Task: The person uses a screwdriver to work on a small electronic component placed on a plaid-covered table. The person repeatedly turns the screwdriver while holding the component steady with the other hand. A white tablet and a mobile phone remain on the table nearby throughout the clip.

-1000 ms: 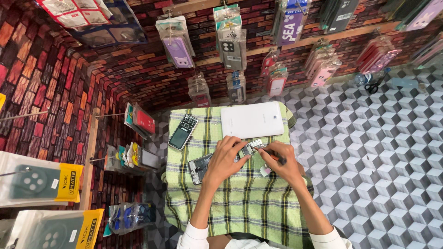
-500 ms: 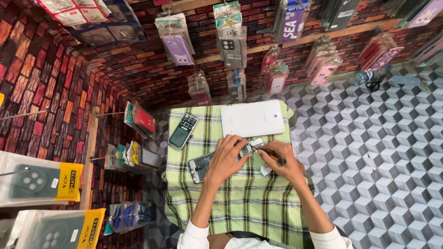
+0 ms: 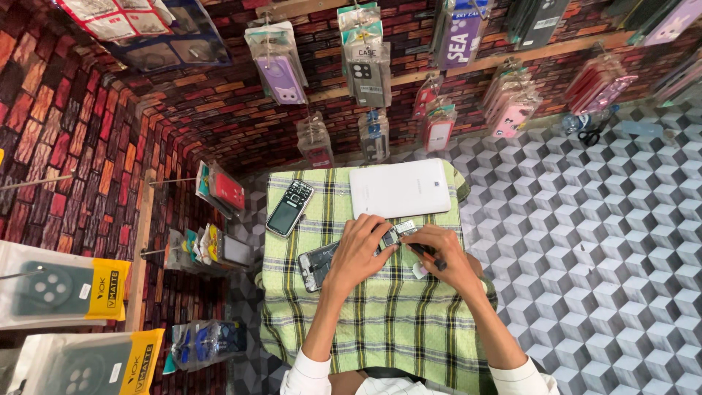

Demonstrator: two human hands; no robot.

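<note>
While my left hand (image 3: 360, 249) pinches the small circuit board (image 3: 399, 232) by its near end, my right hand (image 3: 447, 256) grips a dark slim tool (image 3: 425, 254) just beside it. Both meet near the middle of the checked cloth (image 3: 380, 322). An opened phone (image 3: 319, 263) lies under my left wrist; a white tablet (image 3: 399, 188) sits at the far edge.
</note>
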